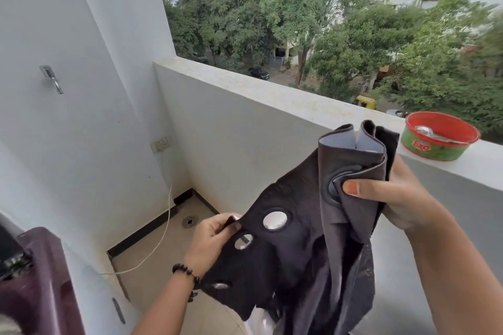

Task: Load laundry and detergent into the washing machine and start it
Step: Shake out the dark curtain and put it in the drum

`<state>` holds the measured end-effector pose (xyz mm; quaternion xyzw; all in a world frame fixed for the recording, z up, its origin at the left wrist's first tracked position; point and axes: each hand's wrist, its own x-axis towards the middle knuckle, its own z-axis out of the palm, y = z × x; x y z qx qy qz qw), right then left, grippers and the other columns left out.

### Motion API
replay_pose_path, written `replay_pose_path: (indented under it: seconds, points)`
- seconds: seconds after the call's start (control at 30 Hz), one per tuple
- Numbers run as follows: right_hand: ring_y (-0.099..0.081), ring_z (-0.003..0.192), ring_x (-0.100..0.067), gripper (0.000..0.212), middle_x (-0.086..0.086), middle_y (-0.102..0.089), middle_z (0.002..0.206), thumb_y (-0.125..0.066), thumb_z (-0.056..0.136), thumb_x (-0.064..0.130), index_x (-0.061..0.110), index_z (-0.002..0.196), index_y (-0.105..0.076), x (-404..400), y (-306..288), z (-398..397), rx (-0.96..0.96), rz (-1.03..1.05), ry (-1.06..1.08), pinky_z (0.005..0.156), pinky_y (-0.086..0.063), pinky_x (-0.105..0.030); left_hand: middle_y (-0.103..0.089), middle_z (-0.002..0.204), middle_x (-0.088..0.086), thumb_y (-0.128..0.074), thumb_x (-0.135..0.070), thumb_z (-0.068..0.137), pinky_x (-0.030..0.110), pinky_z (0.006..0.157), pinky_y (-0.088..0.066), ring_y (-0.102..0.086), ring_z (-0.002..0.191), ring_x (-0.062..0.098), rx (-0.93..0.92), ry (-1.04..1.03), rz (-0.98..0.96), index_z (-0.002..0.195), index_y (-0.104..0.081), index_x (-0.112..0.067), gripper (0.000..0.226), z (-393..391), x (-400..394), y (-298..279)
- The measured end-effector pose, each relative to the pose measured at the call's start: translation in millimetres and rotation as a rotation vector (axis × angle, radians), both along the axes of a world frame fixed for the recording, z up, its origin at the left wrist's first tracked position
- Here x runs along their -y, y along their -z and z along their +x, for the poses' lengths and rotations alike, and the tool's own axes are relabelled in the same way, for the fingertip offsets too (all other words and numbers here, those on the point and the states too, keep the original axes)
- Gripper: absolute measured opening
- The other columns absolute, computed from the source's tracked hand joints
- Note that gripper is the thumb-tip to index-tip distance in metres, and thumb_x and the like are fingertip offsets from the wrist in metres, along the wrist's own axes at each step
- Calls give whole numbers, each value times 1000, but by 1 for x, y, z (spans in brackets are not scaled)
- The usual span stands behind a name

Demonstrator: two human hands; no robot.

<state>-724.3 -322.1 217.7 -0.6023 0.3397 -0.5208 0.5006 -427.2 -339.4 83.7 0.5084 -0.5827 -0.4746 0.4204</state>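
- Right hand (402,198) fingers (362,187) clenched round a bunched top fold of the dark eyelet curtain (313,247), thumb pressing the front, held up above the balcony floor (174,247).
- Left hand (215,236) pinches the curtain's edge by an eyelet (275,220); beaded bracelet (187,275) on that wrist.
- Curtain hangs between both hands, its lower part draping out of view at the bottom; a white item shows below it, can't tell what.
- Risk: the left pinch is slight, so the edge may slip and the cloth drop to the floor.
- Risk: the trailing end could drag on the floor or catch when swung to the washing machine (38,277), which sits at lower left, well apart from the curtain, only partly in view.
- Risk: red-rimmed green tub (438,139) with a spoon sits on the parapet ledge (272,90) just beside the right hand; a swing of cloth might knock it over the edge, open drop beyond.
- Room: narrow balcony, wall (68,117) at left, parapet at right; white cable (163,234) lies across the floor, a possible trip or snag.
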Motion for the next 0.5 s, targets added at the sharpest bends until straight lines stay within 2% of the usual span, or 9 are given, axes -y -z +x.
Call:
replay_pose_path:
  seconds: [0.1,0.17,0.23,0.3,0.37,0.43,0.5]
  points:
    - [-71,95,-20,59,-2,-75,99,-82,49,20,25,107,-70,-2,5,1,-67,43,-39,74,-55,-25,-77,99,-1,-61,-1,93,36,86,-56,-72,93,15,-17,-38,-102,97,-77,-15,22,-6,11,-30]
    - [-70,101,-18,67,1,-74,106,-85,50,23,29,113,-66,-3,11,10,-125,71,-43,77,-55,-25,-76,103,-8,-63,3,90,28,83,-56,-71,96,10,-60,-48,-187,95,-76,-15,24,-16,14,-52]
    - [-69,104,-11,71,8,-74,108,-88,53,17,28,118,-61,-4,17,22,-138,76,-42,79,-53,-20,-75,109,-6,-68,-3,83,24,83,-55,-70,99,9,-116,-22,-249,92,-77,-20,21,-31,13,-70]
    - [-66,104,0,71,19,-71,110,-88,55,12,38,115,-61,-5,21,35,-153,41,-53,80,-51,-14,-74,112,-2,-72,-4,83,27,85,-55,-70,102,13,-108,-30,-332,90,-77,-28,25,-46,14,-82]
    - [-60,117,-2,78,16,-65,124,-90,57,19,48,122,-56,-5,23,46,-215,-9,-63,92,-49,-21,-72,112,-5,-72,-11,86,27,85,-55,-69,103,14,-85,-67,-427,88,-77,-31,21,-57,16,-90]
    - [-49,132,-11,89,6,-52,140,-91,62,18,33,138,-45,-3,29,53,-274,-73,-71,106,-42,-33,-71,113,-4,-70,-26,85,33,85,-56,-69,104,20,-129,-65,-458,89,-78,-27,9,-63,18,-98]
    - [-41,136,-7,98,6,-42,145,-92,61,21,32,142,-38,-2,36,58,-334,-111,-27,109,-37,-24,-70,113,0,-68,-36,81,37,83,-55,-68,101,25,-193,-37,-455,90,-78,-22,19,-63,19,-103]
